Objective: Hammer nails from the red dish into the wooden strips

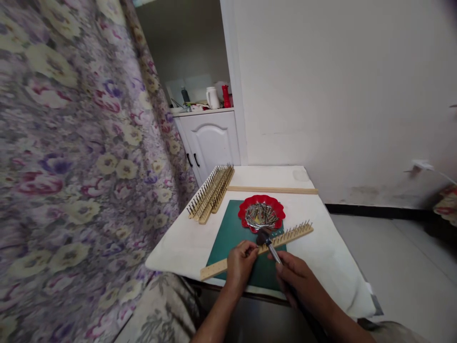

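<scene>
My right hand (294,275) is wrapped round the handle of a hammer (274,251), whose dark head hovers over a pale wooden strip (215,268). Nails (294,230) stand in rows along the strip's right part, while small marks or holes dot its bare left end. With fingers pinched together, my left hand (240,263) rests on the strip just left of the hammer head. Whatever lies between those fingertips is hidden. Beneath the strip is a green mat (228,224). Just beyond the hammer, a red scalloped bowl (244,209) holds many loose nails (262,215).
Several nail-studded strips (203,216) lie at the table's left edge. A bare wooden strip (273,190) crosses the back of the white-covered table (321,267). A floral curtain (89,181) hangs at left; a white cabinet (212,143) and wall stand behind.
</scene>
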Tool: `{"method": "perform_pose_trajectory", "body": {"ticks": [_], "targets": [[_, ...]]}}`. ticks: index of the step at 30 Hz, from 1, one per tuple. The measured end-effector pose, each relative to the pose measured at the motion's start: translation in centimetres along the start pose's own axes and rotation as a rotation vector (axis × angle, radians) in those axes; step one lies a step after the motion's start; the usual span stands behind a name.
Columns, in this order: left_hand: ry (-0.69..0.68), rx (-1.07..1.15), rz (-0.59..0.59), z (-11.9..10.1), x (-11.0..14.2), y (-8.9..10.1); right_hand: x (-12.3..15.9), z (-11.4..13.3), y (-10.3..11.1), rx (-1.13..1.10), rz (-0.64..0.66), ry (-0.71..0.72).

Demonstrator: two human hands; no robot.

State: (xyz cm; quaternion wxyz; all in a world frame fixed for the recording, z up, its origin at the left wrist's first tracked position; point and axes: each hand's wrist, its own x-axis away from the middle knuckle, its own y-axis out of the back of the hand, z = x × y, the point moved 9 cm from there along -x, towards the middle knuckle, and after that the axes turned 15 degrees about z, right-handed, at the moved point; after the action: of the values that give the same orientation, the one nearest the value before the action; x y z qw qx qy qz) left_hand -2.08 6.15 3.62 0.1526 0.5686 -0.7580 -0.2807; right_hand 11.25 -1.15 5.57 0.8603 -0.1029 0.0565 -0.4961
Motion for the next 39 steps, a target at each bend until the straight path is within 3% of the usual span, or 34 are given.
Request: {"method": "perform_pose_trajectory", "body": {"ticks": [8, 17, 39], "targets": [[-0.013, 0.001, -0.001, -0.3, 0.0, -0.1, 0.2, -1.2, -0.2, 0.076, 0.012, -0.046], [-0.025, 0.002, -0.01, -0.5, 0.3, 0.0, 0.7, -0.7, -0.9, 0.158, 0.024, -0.059], [-0.028, 0.021, -0.002, -0.6, 0.2, 0.0, 0.5, -0.9, -1.2, 0.135, 0.035, -0.087]]}}
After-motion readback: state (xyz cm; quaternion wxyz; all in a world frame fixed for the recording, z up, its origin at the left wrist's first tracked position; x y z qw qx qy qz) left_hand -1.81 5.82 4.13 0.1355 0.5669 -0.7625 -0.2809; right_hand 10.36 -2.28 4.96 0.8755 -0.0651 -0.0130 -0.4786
